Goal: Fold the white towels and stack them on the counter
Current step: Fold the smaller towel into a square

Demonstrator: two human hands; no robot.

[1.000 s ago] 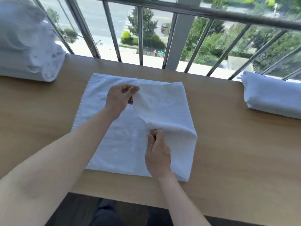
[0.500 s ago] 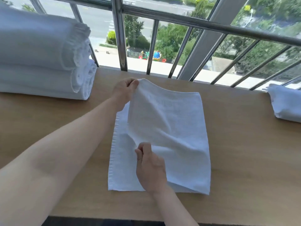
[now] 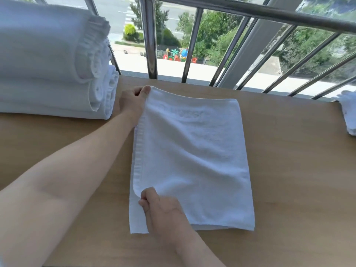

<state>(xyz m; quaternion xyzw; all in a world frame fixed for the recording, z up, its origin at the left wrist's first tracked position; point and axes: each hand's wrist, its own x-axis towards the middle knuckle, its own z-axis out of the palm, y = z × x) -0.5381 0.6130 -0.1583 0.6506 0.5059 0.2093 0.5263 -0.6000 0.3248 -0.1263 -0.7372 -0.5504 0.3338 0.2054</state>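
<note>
A white towel [image 3: 194, 157] lies folded in half on the wooden counter [image 3: 298, 170], its folded edge to the right and its free edges to the left. My left hand [image 3: 133, 104] pinches the far left corner of the upper layer. My right hand [image 3: 163, 211] pinches the near left part of that same layer, close to the counter's front. A stack of folded white towels [image 3: 52, 64] stands at the far left of the counter.
A metal railing [image 3: 250, 14] with slanted bars runs along the counter's far edge, with street and trees beyond it. Another white towel [image 3: 348, 112] lies at the right edge of view. Bare wood shows right of the folded towel.
Both hands have drawn the towel's upper layer leftward until it nearly covers the lower layer. The view has shifted, so the stack at left appears larger and closer.
</note>
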